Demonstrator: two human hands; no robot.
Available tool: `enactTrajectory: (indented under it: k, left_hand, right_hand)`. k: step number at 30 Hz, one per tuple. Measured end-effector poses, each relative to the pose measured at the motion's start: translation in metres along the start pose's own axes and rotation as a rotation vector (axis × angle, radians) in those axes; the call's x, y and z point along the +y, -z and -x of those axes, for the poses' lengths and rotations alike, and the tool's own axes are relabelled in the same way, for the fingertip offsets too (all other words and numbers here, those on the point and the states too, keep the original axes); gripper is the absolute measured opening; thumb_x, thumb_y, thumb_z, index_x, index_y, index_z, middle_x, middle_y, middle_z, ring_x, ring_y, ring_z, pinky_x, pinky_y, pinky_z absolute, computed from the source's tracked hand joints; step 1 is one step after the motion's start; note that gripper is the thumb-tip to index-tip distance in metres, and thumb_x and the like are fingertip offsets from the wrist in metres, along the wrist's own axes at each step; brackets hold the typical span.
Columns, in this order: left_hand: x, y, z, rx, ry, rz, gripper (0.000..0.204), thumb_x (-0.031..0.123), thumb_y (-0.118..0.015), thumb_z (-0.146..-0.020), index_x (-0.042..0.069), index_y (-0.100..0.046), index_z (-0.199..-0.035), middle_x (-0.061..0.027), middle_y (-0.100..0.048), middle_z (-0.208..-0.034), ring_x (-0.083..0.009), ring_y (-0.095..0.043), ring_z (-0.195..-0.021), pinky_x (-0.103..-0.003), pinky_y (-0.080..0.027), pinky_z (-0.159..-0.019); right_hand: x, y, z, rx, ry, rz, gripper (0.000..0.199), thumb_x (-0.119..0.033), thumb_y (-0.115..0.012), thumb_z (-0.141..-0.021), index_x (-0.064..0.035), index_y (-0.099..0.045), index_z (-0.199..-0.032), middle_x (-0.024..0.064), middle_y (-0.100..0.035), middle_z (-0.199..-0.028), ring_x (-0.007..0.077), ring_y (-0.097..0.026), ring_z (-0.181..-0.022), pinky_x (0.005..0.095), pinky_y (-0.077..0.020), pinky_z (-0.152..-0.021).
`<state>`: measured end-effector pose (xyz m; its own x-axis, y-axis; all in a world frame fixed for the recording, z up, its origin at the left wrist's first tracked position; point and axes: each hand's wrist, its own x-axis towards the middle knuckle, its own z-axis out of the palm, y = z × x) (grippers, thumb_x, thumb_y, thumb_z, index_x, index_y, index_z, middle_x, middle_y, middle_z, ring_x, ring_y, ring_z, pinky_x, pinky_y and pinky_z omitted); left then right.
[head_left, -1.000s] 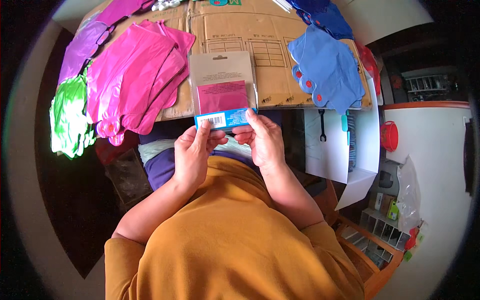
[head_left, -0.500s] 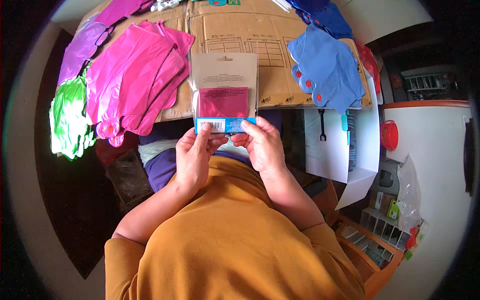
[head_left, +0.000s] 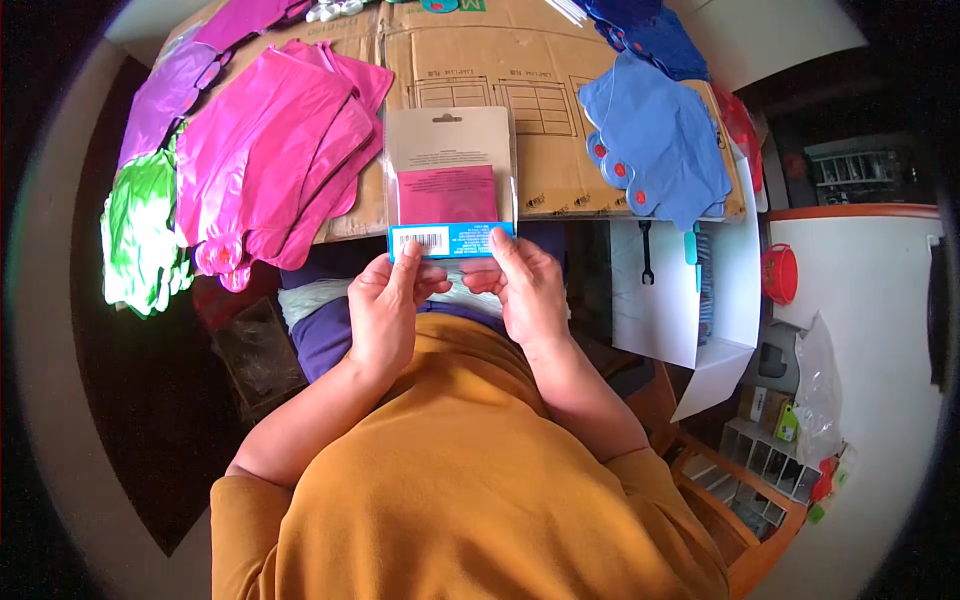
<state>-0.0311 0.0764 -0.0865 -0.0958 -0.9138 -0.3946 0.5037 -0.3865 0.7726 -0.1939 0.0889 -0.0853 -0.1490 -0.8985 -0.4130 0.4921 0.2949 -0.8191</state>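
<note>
A flat clear package (head_left: pixel 448 145) with a pale backing card, a hang hole at its top and a blue strip along its lower edge is held up before me. Through it shows a folded magenta piece (head_left: pixel 447 197). My left hand (head_left: pixel 388 310) pinches the lower left corner, thumb on the front beside a barcode, fingers curled behind. On the lower right corner my right hand (head_left: pixel 528 290) grips in the same way, its thumb lying over the blue strip. The package's top part stands in front of the cardboard's near edge.
Flattened cardboard (head_left: pixel 540 60) covers the table. On it lie pink foil balloons (head_left: pixel 270 140), purple ones (head_left: pixel 165 95), shiny green ones (head_left: pixel 145 235), light blue ones (head_left: pixel 665 130) and dark blue ones (head_left: pixel 660 40). An open white box (head_left: pixel 655 320) hangs at the right edge, near a wooden chair (head_left: pixel 760 540).
The package has tilted slightly, its blue strip rising a little and showing more fully. Both hands keep their grip on its lower corners.
</note>
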Motion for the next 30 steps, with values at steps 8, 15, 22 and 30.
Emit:
enactTrajectory:
  k: [8,15,22,30]
  left_hand:
    - [0.002,-0.006,0.000,0.005,0.004,-0.004,0.027,0.025,-0.064,-0.099,-0.001,-0.065,-0.096,-0.0087,-0.069,-0.079,-0.0153,-0.066,-0.068,-0.030,-0.058,-0.068]
    - [0.005,0.008,-0.006,-0.092,0.110,-0.142,0.026,0.026,-0.062,-0.100,0.000,-0.066,-0.102,-0.0059,-0.069,-0.086,-0.0140,-0.067,-0.074,-0.028,-0.056,-0.068]
    - [0.006,0.003,-0.004,-0.039,-0.003,-0.208,0.033,0.030,-0.067,-0.098,-0.002,-0.067,-0.087,-0.0071,-0.067,-0.073,-0.0122,-0.062,-0.061,-0.026,-0.053,-0.058]
    - [0.069,-0.004,-0.006,-0.279,0.213,-1.050,0.074,0.057,-0.046,-0.101,-0.004,-0.065,-0.065,-0.0157,-0.063,-0.056,-0.0265,-0.064,-0.052,-0.037,-0.051,-0.054]
  right_hand:
    - [0.015,0.005,0.002,-0.146,-0.003,-0.090,0.017,-0.019,-0.066,-0.097,-0.0041,-0.069,-0.105,0.0114,-0.073,-0.093,0.0183,-0.070,-0.078,0.0332,-0.0570,-0.075]
    - [0.011,-0.004,0.003,-0.090,-0.012,-0.130,0.015,-0.019,-0.067,-0.096,-0.0051,-0.069,-0.103,0.0101,-0.073,-0.090,0.0162,-0.069,-0.074,0.0313,-0.0568,-0.072]
    - [0.013,-0.007,0.002,-0.092,0.023,-0.107,0.013,-0.017,-0.071,-0.093,-0.0082,-0.068,-0.103,0.0037,-0.070,-0.091,0.0126,-0.067,-0.077,0.0286,-0.0561,-0.067]
    - [0.013,-0.002,-0.002,-0.035,-0.053,-0.150,0.016,-0.020,-0.073,-0.092,-0.0062,-0.068,-0.099,0.0060,-0.070,-0.082,0.0131,-0.066,-0.069,0.0287,-0.0550,-0.065]
